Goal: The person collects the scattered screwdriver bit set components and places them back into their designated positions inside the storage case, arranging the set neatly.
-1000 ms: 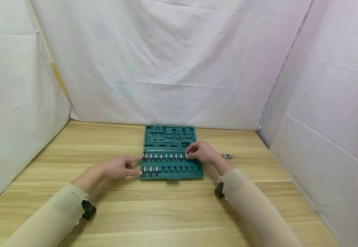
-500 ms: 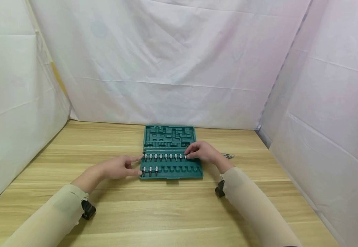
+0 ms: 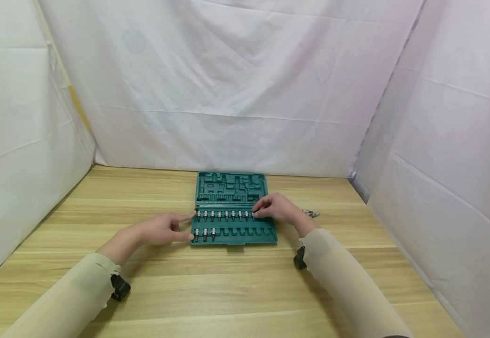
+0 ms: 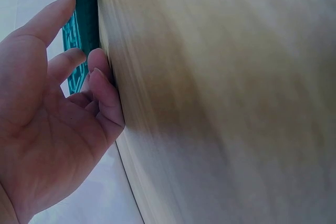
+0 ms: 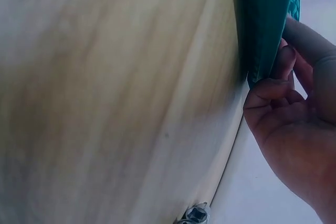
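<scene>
A green plastic case [image 3: 245,240] lies open on the wooden table. Along its back row sit several silver bit sockets [image 3: 226,215] with dark tips; three more bit sockets [image 3: 205,234] occupy the left end of the front row. My right hand [image 3: 279,209] pinches a bit socket [image 3: 253,215] between thumb and fingers at the right end of the back row, partly hidden by the fingertips. My left hand [image 3: 160,228] rests thumb and index finger, spread and fairly straight, against the case's left edge. Its other fingers are curled, as the left wrist view shows.
To the right of the case, several loose bit sockets [image 3: 312,214] lie on the table [image 3: 211,291]. The case lid [image 3: 232,188] with moulded recesses leans back behind the tray. White cloth [image 3: 228,94] hangs at the back and both sides.
The right fingers stay on the bit socket at the end of the back row, which sits slightly lower than before. The left hand keeps its place. The view shifts slightly.
</scene>
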Available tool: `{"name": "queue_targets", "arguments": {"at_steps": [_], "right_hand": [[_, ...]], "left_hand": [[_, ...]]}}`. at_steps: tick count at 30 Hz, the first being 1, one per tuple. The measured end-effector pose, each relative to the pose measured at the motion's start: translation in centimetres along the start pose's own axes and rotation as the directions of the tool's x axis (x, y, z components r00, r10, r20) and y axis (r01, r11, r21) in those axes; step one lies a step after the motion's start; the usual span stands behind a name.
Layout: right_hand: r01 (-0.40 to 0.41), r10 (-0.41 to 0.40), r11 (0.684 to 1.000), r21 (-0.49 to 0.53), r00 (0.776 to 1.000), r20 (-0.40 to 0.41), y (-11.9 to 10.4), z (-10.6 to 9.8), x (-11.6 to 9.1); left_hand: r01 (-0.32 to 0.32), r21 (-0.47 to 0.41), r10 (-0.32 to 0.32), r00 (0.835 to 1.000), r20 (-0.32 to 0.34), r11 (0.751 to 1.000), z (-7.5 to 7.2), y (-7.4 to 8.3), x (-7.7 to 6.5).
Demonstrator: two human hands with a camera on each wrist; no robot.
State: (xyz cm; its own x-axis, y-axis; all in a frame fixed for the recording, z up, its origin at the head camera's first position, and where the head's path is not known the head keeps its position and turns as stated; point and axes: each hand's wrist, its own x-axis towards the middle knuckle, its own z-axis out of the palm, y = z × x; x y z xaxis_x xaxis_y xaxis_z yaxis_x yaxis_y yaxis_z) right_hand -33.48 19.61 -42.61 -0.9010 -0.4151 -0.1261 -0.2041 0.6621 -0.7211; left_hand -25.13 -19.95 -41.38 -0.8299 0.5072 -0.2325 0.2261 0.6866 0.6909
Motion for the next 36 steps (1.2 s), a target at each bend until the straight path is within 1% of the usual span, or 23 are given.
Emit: {"name": "queue_targets", "arguments": {"at_steps": [10, 18, 23, 29, 32, 36], "right_hand": [[0.004, -0.004, 1.000, 0.005, 1.000, 0.010, 0.0, 0.1, 0.2], [-0.001, 0.001, 1.000, 0.009, 1.000, 0.009, -0.1, 0.0, 0.0], [0.010, -0.010, 1.000, 0.007, 1.000, 0.007, 0.1, -0.3, -0.3], [0.042, -0.043, 0.999, 0.026, 0.999, 0.012, 0.6, -1.5, -1.3], [0.051, -0.051, 0.998, 0.032, 0.999, -0.010, 1.2, -2.3, -1.9], [0.035, -0.033, 0.998, 0.047, 0.999, -0.040, 2.1, -3.8, -2.9]], "left_hand": [[-0.002, 0.007, 0.002, 1.000, -0.002, 1.000, 0.0, -0.1, 0.1], [-0.007, 0.009, 0.007, 1.000, 0.000, 1.000, -0.1, -0.1, 0.1], [-0.003, 0.010, 0.003, 1.000, -0.002, 1.000, 0.0, -0.1, 0.1], [-0.001, 0.014, 0.001, 1.000, -0.005, 1.000, 0.0, -0.1, 0.1], [-0.006, 0.016, 0.006, 1.000, -0.005, 1.000, 0.0, -0.1, 0.1], [-0.007, 0.013, 0.007, 1.000, -0.004, 1.000, 0.0, -0.1, 0.1]]}}
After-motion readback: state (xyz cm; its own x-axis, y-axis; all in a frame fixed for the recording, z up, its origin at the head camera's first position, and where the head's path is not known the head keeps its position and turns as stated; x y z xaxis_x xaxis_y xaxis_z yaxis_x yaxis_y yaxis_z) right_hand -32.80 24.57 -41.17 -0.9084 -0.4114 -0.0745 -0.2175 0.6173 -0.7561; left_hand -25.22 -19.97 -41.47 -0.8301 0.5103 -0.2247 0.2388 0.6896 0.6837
